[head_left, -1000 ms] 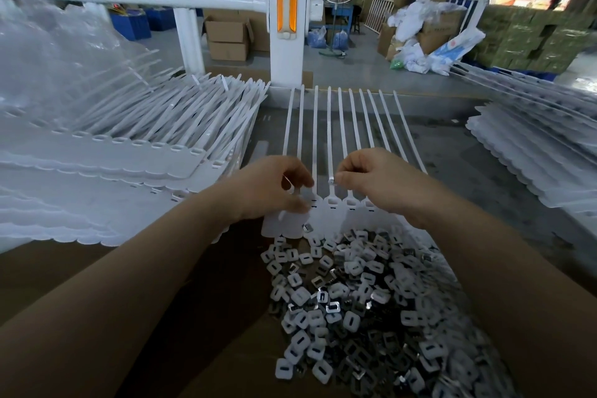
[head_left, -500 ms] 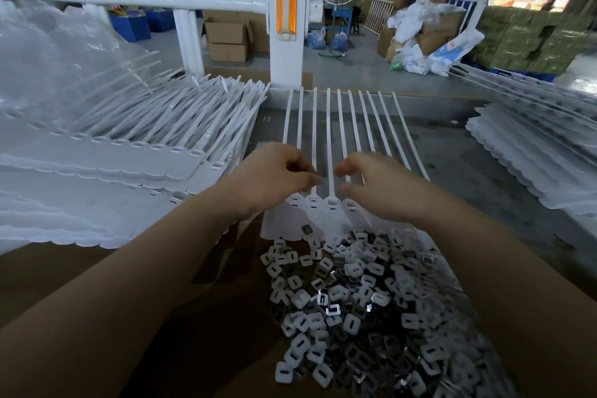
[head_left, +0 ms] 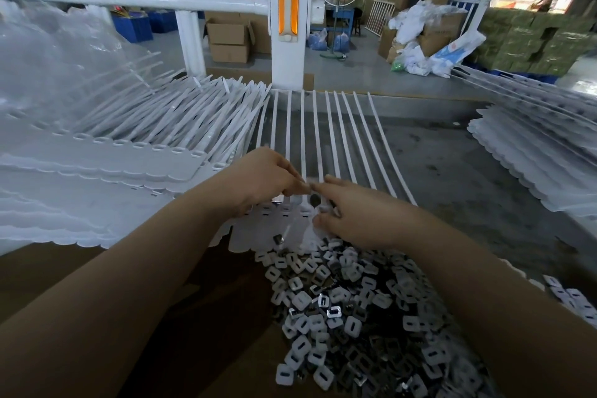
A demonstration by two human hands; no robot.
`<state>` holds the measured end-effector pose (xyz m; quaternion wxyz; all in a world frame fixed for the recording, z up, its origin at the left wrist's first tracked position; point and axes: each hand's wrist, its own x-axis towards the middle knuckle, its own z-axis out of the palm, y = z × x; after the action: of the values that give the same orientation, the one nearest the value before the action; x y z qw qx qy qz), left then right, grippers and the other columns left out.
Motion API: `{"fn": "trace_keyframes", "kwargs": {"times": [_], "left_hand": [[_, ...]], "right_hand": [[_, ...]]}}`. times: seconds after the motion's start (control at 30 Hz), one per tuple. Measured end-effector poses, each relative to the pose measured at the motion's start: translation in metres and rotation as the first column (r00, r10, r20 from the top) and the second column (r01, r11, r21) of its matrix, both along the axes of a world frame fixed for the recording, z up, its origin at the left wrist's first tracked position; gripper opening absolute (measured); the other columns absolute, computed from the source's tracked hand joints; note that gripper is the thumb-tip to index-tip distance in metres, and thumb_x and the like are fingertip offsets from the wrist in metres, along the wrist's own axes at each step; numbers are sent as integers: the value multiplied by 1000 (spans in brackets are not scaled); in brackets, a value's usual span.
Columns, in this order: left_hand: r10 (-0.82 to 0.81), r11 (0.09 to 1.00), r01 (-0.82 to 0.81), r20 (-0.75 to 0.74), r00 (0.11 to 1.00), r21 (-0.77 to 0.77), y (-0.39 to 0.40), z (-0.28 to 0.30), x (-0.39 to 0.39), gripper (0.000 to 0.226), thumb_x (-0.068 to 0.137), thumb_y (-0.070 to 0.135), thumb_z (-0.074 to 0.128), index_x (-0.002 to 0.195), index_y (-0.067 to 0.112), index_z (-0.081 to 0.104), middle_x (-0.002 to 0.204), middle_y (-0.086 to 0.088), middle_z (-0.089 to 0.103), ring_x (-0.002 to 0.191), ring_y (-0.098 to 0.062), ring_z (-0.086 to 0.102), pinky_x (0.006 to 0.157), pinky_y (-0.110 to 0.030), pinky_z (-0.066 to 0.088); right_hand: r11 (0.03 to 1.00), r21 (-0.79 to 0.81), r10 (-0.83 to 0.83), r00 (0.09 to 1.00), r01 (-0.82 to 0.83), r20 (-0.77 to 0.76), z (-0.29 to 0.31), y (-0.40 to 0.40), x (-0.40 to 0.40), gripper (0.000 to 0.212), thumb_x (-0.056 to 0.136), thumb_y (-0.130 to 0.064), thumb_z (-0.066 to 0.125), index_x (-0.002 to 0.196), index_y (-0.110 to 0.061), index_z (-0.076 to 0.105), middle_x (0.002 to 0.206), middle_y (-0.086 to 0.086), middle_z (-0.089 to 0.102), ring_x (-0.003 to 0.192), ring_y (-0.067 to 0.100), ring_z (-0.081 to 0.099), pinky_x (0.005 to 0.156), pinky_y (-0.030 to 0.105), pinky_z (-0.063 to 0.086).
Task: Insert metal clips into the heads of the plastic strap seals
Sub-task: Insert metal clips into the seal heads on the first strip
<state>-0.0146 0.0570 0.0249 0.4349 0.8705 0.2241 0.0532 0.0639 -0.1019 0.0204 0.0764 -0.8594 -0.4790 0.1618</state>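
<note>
A strip of joined white strap seals (head_left: 326,139) lies in front of me, tails fanning away and heads (head_left: 284,211) in a row nearest me. My left hand (head_left: 265,178) rests over the left heads with curled fingers, pinching the strip at a strap base. My right hand (head_left: 358,217) reaches in from the right; its index fingertip meets the left fingertips, and a small metal clip (head_left: 315,200) shows between its index finger and thumb, over a head. One loose metal clip (head_left: 278,239) lies on the strip's flat tab. A heap of metal clips and white plastic pieces (head_left: 339,317) sits below my hands.
Stacks of strap seal strips (head_left: 129,152) fill the left side, under clear plastic film at the far left. More strips (head_left: 533,152) are piled at the right. A white railing post (head_left: 288,29) stands beyond the grey table (head_left: 452,178). Brown cardboard (head_left: 64,268) lies at the lower left.
Both hands have dropped from above the straps onto the row of heads and come together. The right hand has shifted left until its index fingertip meets the left fingertips.
</note>
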Motion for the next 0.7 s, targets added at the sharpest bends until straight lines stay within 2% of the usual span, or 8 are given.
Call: {"fn": "trace_keyframes", "kwargs": {"times": [0.07,0.13,0.2,0.3,0.5,0.7], "left_hand": [[15,1000,-15,-29,999,-7,-1,1,1,15,80,26,78,66,24,71,53,17,63,54,5,58,49,-15,39],[34,999,-35,-55,998,-6,-4,0,1,17,80,24,78,64,24,70,65,14,64,67,-2,56,55,-22,38],[43,999,-41,-95,995,24,-7,0,2,12,79,25,79,69,21,72,76,7,66,74,-9,57,57,-24,38],[46,996,-35,-145,988,78,-10,1,2,10,77,28,79,76,18,76,82,2,69,79,-13,61,59,-25,40],[-3,991,27,-176,984,134,-11,4,0,13,76,29,80,74,20,72,70,3,64,68,-12,58,55,-24,39],[-56,977,79,-124,991,196,-7,0,-2,13,76,30,81,71,25,70,67,9,66,64,-5,60,52,-20,41]], "right_hand": [[1000,-7,-6,1000,6,21,-1,0,-2,63,101,-41,45,155,-26,15,164,1,8,147,24,21,114,36,25],[1000,-6,-7,999,8,33,-1,1,-3,63,102,-41,44,155,-23,15,163,4,9,147,25,20,114,36,24],[1000,-12,-8,999,8,38,-2,1,-4,63,102,-41,43,155,-22,14,164,5,6,148,24,16,116,36,21],[1000,-22,-12,999,13,32,-1,1,-4,64,102,-42,42,156,-22,12,164,5,3,149,24,13,117,35,18],[1000,-15,-17,1000,17,12,0,1,-3,65,101,-42,42,156,-23,13,164,4,4,149,22,14,116,35,20],[1000,-5,-6,1000,6,8,3,0,-4,63,102,-41,43,155,-23,15,163,2,11,147,22,20,113,34,25]]}}
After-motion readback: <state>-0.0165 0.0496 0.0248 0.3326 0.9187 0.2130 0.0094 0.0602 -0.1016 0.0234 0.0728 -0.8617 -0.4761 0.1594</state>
